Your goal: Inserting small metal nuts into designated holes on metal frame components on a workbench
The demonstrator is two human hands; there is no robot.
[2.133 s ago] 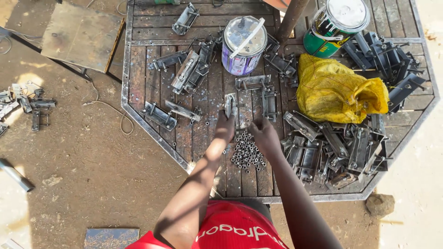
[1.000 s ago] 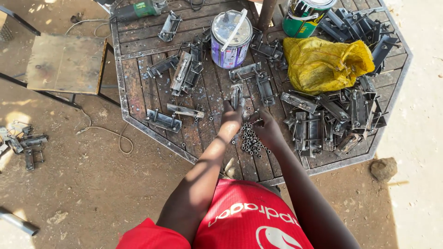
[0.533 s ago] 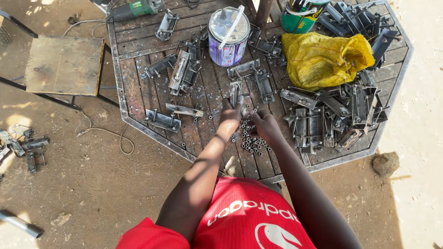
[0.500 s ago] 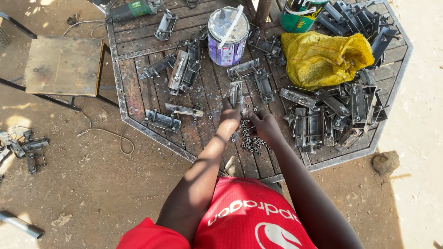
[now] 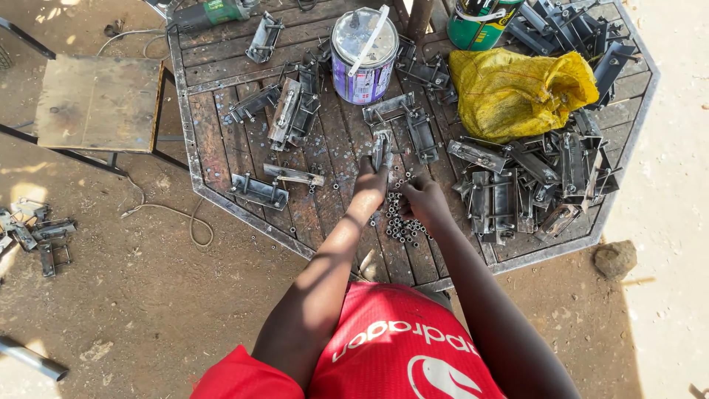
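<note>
Sorting small metal nuts (image 5: 402, 222) on the tabletop (image 5: 221, 159).
Left hand (image 5: 369, 188) and right hand (image 5: 422, 199) flank the pile; neither grip's hold can be told. Nuts look light, hard, rolling: pinch singly.

Ground (image 5: 111, 295): packed brown dirt, sunlit at right — shaded elsewhere. Octagonal slatted worktable (image 5: 221, 111), metal-rimmed. Square metal-topped stool (image 5: 100, 103) beside it. One rock (image 5: 614, 258).
</note>
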